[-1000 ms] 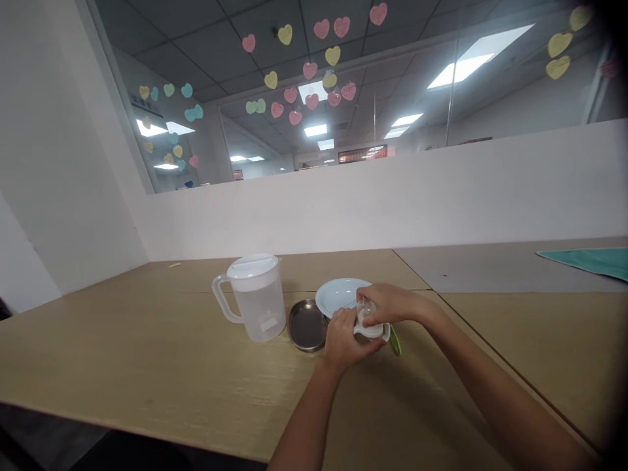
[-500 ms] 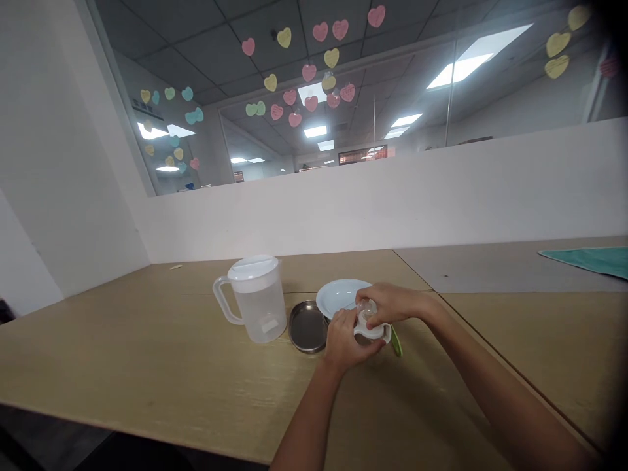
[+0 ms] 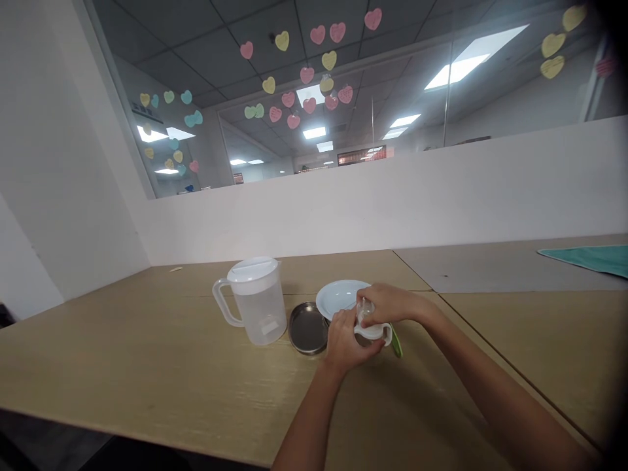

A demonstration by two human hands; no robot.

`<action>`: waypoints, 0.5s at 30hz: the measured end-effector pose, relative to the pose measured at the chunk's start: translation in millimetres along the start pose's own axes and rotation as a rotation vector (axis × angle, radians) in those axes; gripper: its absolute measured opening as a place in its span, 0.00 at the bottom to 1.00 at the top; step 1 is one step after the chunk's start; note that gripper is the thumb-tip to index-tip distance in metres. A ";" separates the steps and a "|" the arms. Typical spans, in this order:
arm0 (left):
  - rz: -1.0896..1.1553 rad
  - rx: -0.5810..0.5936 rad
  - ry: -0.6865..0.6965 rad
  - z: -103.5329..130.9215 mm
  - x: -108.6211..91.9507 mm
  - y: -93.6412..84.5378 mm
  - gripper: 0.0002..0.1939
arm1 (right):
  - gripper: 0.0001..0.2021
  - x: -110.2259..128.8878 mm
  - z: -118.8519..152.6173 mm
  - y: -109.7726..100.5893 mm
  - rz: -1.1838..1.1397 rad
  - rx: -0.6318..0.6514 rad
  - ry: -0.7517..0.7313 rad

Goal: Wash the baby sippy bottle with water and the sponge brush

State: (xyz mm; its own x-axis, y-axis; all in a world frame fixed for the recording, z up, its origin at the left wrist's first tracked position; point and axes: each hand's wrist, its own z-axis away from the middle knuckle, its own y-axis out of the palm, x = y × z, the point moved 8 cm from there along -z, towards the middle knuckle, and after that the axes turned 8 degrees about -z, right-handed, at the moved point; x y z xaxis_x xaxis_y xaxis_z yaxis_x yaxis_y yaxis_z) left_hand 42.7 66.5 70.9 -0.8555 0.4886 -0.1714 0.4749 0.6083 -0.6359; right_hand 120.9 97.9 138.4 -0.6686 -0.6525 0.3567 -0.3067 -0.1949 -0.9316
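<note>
Fingers of my left hand (image 3: 344,343) wrap round a white cup-like piece with a loop handle (image 3: 375,332). From above, my right hand (image 3: 390,304) grips a small clear object (image 3: 366,310) that sits on or in the white piece; whether they are joined I cannot tell. Behind both hands lies a pale blue-white plate (image 3: 338,296), partly covered by them. A round metal pan (image 3: 308,329) rests just left of my left hand. Something green and narrow (image 3: 397,343) shows beneath the white piece on its right.
A clear lidded pitcher (image 3: 262,314) with its handle to the left stands left of the pan. A teal cloth (image 3: 593,259) lies at the far right of the wooden table (image 3: 147,347). Behind runs a white wall (image 3: 294,219) under a window with heart-shaped notes.
</note>
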 end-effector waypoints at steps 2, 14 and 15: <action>0.006 -0.007 0.003 0.4 0.2 0.4 0.27 | 0.19 0.5 -0.7 -0.6 0.030 -0.025 0.014; 0.063 -0.005 -0.006 1.6 -1.5 -0.7 0.29 | 0.22 -9.0 -2.2 -4.6 -0.040 -0.006 -0.014; 0.076 -0.008 -0.003 1.6 -2.2 -0.5 0.28 | 0.22 -10.7 -1.4 -4.8 -0.067 0.012 -0.011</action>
State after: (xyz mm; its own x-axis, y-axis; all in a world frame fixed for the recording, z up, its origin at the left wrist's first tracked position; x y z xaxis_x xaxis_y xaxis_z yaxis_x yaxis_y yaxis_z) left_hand 44.0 64.1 70.4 -0.8174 0.5319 -0.2211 0.5402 0.5747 -0.6147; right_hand 128.6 106.8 139.2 -0.6393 -0.6456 0.4177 -0.3423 -0.2474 -0.9064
